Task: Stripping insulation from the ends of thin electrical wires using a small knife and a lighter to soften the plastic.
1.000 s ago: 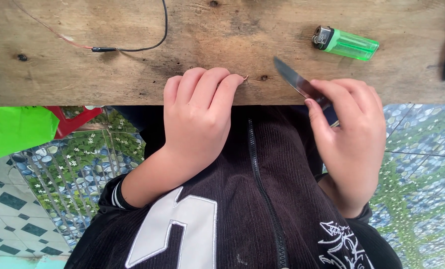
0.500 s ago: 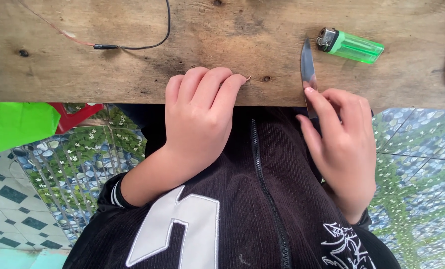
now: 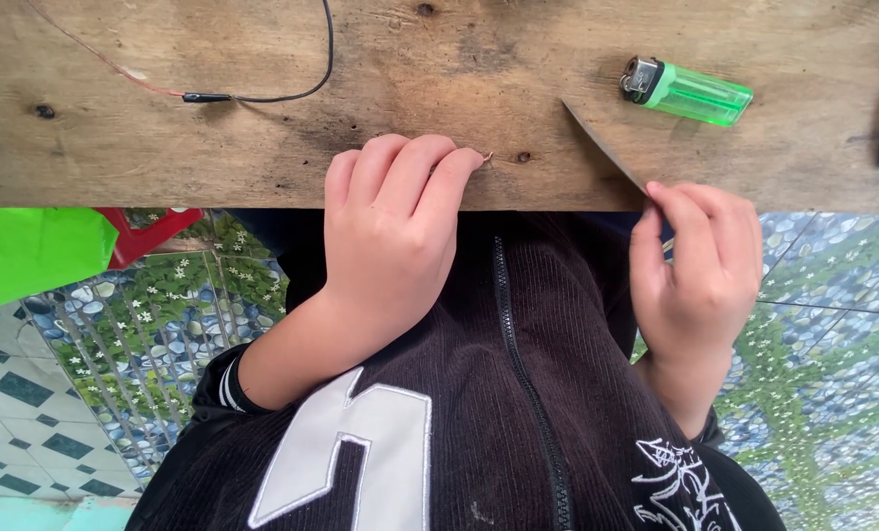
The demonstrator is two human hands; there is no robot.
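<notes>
The knife blade (image 3: 602, 147) lies low over the wooden table (image 3: 263, 147), its tip pointing up and to the left, away from the person, and its handle is hidden inside the right hand (image 3: 695, 270), which is closed around it near the table's front edge. Half a second ago the blade stood almost straight up from the hand, close beside the green lighter (image 3: 690, 91); now it has swung down and leftward, so its point is apart from the lighter and aimed more toward the middle of the board. The hand itself has hardly shifted along the edge, so the change looks like a turn of the wrist rather than a reach. The left hand (image 3: 390, 221) has stayed where it was, fingers curled over the table's edge and pinching the end of a thin bare wire (image 3: 486, 155) just beside a small dark knot in the wood. The blade's tip and the pinched wire end are near each other but not touching. That suggests, as a judgement, that the blade is being lined up toward the wire end. A black cable (image 3: 302, 88) with a reddish strand trails across the far left of the board, well apart from both hands.
</notes>
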